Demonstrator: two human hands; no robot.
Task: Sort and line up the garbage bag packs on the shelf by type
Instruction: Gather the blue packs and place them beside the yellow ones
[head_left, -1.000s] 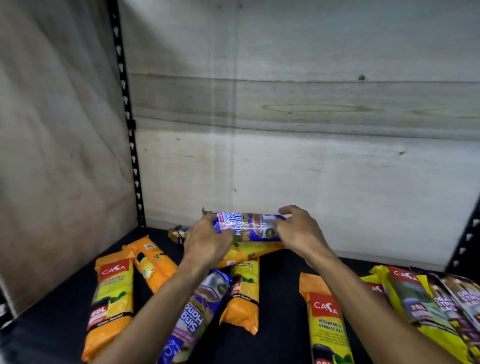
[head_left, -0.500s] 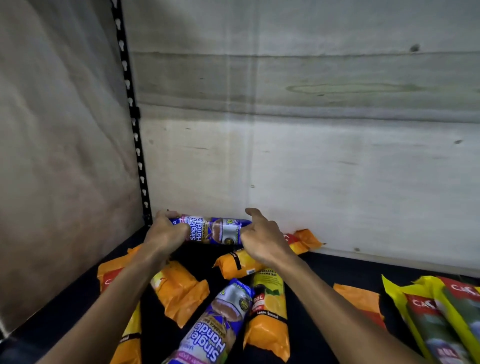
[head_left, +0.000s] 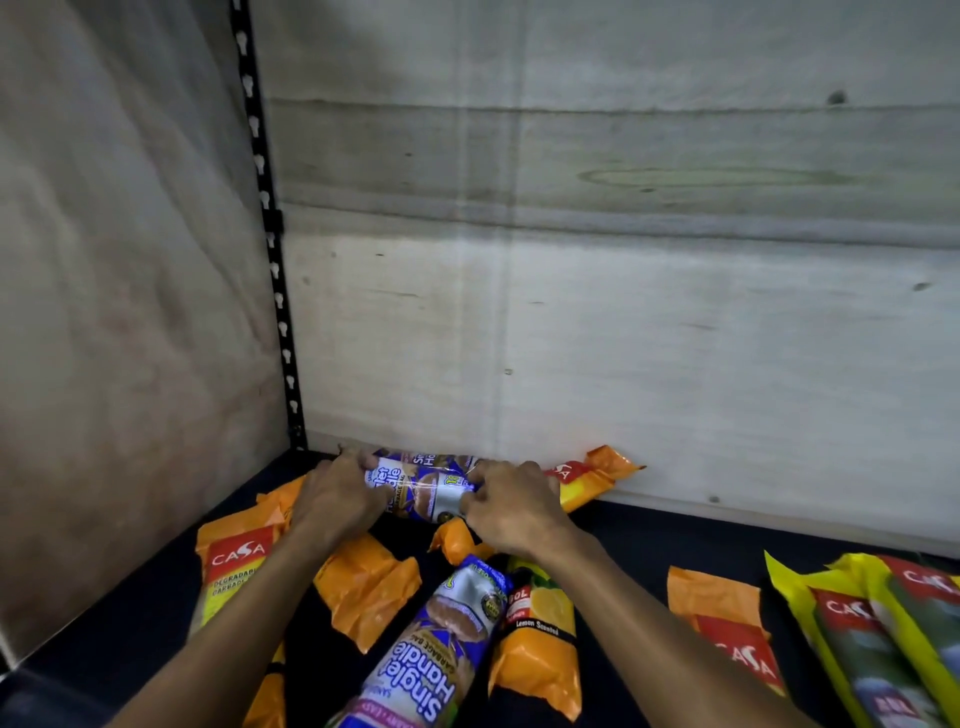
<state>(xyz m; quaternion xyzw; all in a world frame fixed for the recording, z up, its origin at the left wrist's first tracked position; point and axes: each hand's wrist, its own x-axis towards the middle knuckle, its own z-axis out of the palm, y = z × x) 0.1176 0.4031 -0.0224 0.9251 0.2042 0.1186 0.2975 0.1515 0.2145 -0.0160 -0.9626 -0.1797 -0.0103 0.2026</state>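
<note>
A purple "Singlet Handle" pack lies crosswise near the back left corner of the dark shelf. My left hand grips its left end and my right hand grips its right end. Behind it, against the back wall, a second purple pack lies the same way, mostly hidden. A third purple pack lies lengthwise in the front middle. Orange Casa packs lie scattered: one by the back wall, one at the left, one next to the third purple pack.
Yellow-edged Casa packs lie side by side at the right, with another orange pack to their left. A plywood back wall and left side wall enclose the shelf; a black slotted upright stands in the corner.
Both hands carried the purple pack leftward toward the back corner and lowered it in front of another purple pack at the wall. The camera view shifted left and closer.
</note>
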